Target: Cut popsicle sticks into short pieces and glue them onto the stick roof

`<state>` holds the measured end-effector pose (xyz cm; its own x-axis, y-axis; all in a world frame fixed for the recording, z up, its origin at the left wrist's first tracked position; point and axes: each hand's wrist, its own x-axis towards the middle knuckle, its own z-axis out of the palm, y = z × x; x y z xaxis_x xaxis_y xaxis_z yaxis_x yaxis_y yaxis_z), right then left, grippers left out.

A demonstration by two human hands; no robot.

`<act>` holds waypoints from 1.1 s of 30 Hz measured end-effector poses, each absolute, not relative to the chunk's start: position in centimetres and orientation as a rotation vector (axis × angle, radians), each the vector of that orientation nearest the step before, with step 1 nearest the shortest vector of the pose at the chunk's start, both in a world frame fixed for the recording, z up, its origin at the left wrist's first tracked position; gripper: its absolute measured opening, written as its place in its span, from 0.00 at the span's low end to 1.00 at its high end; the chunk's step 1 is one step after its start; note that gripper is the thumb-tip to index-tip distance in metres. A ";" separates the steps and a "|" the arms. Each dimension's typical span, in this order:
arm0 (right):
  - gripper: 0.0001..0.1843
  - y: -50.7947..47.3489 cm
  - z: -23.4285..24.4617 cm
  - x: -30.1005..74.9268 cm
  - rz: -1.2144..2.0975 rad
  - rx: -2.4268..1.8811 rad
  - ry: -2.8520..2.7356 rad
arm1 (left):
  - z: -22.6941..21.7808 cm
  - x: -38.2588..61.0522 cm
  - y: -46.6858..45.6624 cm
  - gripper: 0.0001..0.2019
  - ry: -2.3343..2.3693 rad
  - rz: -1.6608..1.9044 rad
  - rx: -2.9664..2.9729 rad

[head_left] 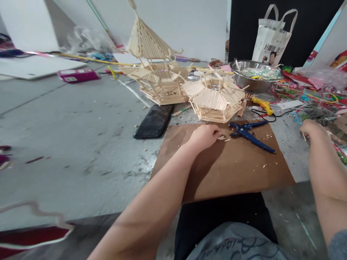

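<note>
Well, the left hand [207, 134] rests low over the brown board [225, 169], fingers drawn in and tips beside the short sticks [221, 138]; whether they pinch one, I cannot tell from where I stand. Out past the board's right edge, the right hand [316, 130] is bent down by the clutter, fingers curled; a pale bit shows under the fingertips, but I cannot tell if it is gripped.

The blue cutter [252, 138] lies on the board just right of the sticks, jaws towards the left hand; the low stick model [217, 99] stands just behind the far edge, the taller stick model [148, 39] behind it to the left. A phone [154, 121] sits near the board's far left corner; beyond it the grey table [81, 151] runs broad to the left, while the right side is crowded; the board's near edge lies close to the lap.

The white bag [264, 39] reads 好咖啡, the rest too small; lettering on the grey shirt [235, 245] I cannot make out.
</note>
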<state>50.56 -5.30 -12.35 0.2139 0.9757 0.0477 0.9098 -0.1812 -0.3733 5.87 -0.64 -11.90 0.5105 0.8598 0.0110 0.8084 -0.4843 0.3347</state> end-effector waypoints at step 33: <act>0.04 -4.8 -11.4 25.7 1.173 -1.581 -1.672 | -11.4 7.6 -2.8 0.10 1.293 0.152 2.579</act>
